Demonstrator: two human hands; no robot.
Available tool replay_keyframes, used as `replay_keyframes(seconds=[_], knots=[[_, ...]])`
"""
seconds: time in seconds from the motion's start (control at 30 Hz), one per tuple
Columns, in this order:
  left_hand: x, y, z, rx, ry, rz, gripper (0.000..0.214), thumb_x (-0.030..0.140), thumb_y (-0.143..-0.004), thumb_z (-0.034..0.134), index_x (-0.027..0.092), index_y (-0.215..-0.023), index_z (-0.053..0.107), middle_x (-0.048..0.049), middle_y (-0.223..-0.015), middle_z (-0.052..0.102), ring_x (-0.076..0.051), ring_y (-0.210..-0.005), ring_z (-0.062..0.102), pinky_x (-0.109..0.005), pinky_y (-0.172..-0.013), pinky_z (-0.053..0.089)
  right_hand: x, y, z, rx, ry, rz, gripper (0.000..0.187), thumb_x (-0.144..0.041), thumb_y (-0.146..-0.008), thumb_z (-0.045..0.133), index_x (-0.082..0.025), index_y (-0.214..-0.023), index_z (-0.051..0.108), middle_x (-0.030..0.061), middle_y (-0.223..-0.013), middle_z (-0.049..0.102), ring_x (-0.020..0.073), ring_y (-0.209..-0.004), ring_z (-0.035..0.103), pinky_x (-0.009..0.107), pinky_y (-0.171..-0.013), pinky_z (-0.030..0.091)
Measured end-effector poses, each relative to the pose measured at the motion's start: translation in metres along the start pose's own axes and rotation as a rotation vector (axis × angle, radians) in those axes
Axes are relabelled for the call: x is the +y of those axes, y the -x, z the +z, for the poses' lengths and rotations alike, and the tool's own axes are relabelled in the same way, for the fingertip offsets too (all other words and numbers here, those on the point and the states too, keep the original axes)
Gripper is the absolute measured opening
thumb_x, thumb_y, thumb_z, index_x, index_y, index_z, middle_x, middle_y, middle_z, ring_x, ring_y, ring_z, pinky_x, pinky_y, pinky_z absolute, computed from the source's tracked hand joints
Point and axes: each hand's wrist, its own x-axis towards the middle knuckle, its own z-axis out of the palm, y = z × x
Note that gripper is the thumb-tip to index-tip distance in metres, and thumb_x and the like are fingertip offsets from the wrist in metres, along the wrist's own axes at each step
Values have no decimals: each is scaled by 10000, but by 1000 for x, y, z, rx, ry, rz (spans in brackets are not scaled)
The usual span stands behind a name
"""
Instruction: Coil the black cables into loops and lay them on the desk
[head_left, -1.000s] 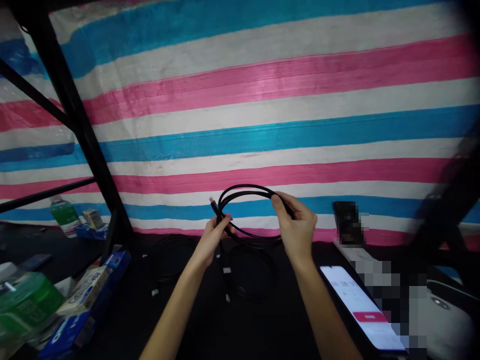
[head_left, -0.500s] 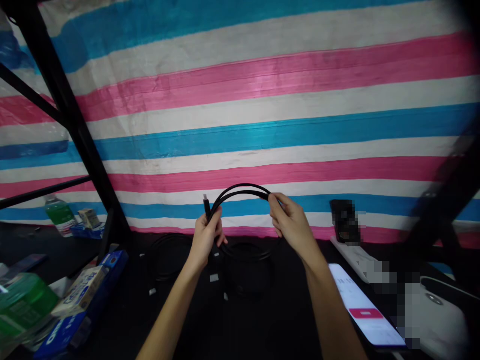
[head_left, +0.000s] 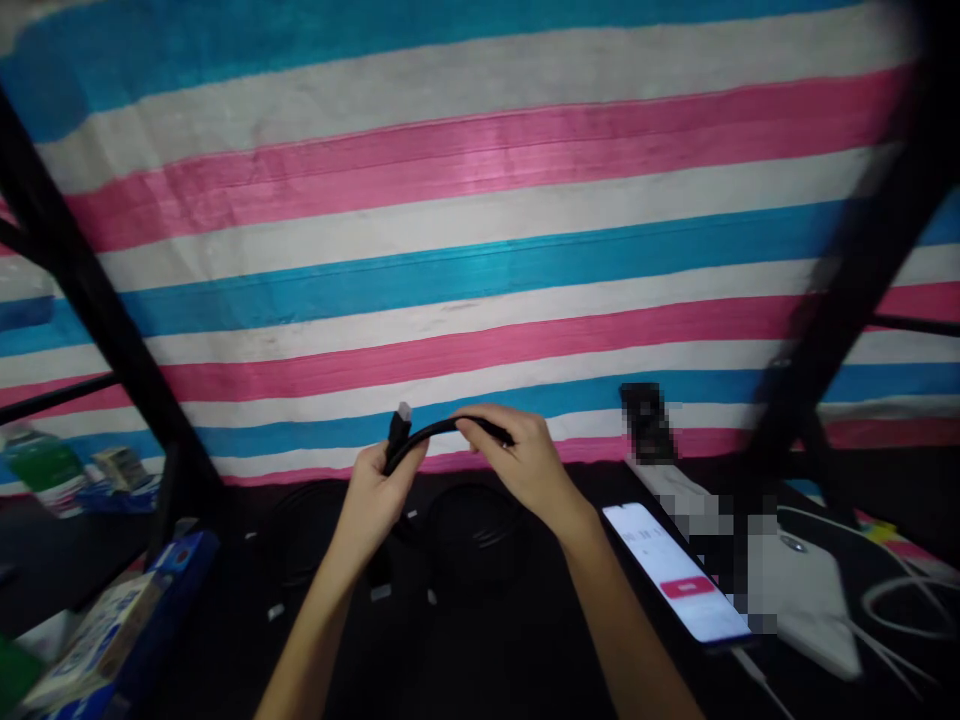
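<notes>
Left of the phone (head_left: 675,570), the left hand (head_left: 377,492) and right hand (head_left: 514,450) grip a black cable (head_left: 441,428), arched between them; its plug (head_left: 399,432) sticks up at the left hand. Also left of the phone, one coil (head_left: 491,538) lies on the table (head_left: 487,650); farther left, a second coil (head_left: 294,582) is partly hidden by the left arm. Farthest left of the phone are a blue box (head_left: 184,568) and a bottle (head_left: 43,468). Right of the phone lies a white device (head_left: 814,595). Behind the phone hangs a striped sheet (head_left: 480,262).
</notes>
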Motion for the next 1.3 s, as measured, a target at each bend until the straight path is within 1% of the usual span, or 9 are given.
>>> replay_keyframes(seconds=[0.1,0.23,0.47,0.7,0.87,0.97,1.1,1.23,1.3], knots=[[-2,0,-4,-49,-58,-47,433,525,-707,599,208,-533,360,84,-365,278,-56,-306,246,-211,-329,165,-3,1,-2,-15,-90,19,185,-325,-845,584,-190,-878,706,20,-810,702,113,-634,586,227,-566,418],[-6,2,-4,-87,-97,-84,458,577,-704,589,199,-543,389,72,-351,317,-60,-312,268,-202,-335,176,-3,3,-8,-94,-180,76,208,-347,-840,584,-187,-868,713,3,-728,684,87,-543,532,213,-532,410],[-9,6,5,-130,-76,-114,491,588,-705,585,191,-505,376,66,-343,307,-53,-313,254,-195,-336,174,-5,6,-19,-149,-149,117,216,-356,-833,588,-193,-874,725,-4,-691,674,87,-537,527,212,-552,412],[-1,9,7,-58,-61,-136,546,595,-617,644,192,-411,339,49,-326,278,-52,-300,231,-210,-334,143,-7,7,-13,-170,-179,120,212,-381,-829,581,-228,-865,723,-12,-744,678,102,-589,555,215,-547,401],[9,10,4,37,52,-122,555,502,-552,719,196,-367,294,64,-299,233,-39,-275,198,-216,-333,158,-5,4,-6,-153,-257,152,228,-410,-806,592,-216,-839,708,-11,-722,649,101,-577,531,216,-526,386],[10,6,2,97,149,-95,554,435,-582,723,200,-357,274,68,-282,224,-46,-247,211,-226,-328,172,0,3,-1,-113,-273,175,252,-435,-774,621,-190,-771,681,-27,-611,568,93,-532,500,215,-495,369],[11,3,4,156,318,-57,544,350,-639,707,200,-385,251,86,-308,199,-43,-233,207,-231,-327,203,8,2,3,-66,-292,262,287,-455,-803,573,-177,-751,621,-59,-487,451,80,-409,463,212,-421,373],[18,5,8,215,508,-67,496,268,-666,681,188,-417,259,92,-322,184,-34,-235,191,-223,-322,203,10,0,4,-5,-360,341,294,-470,-810,557,-184,-740,559,-72,-454,426,81,-365,461,199,-364,394],[21,6,7,251,618,-75,475,231,-698,644,182,-442,246,91,-331,185,-29,-250,187,-206,-329,206,9,0,5,14,-392,342,315,-490,-818,538,-185,-741,538,-75,-455,431,75,-349,455,196,-357,393]])
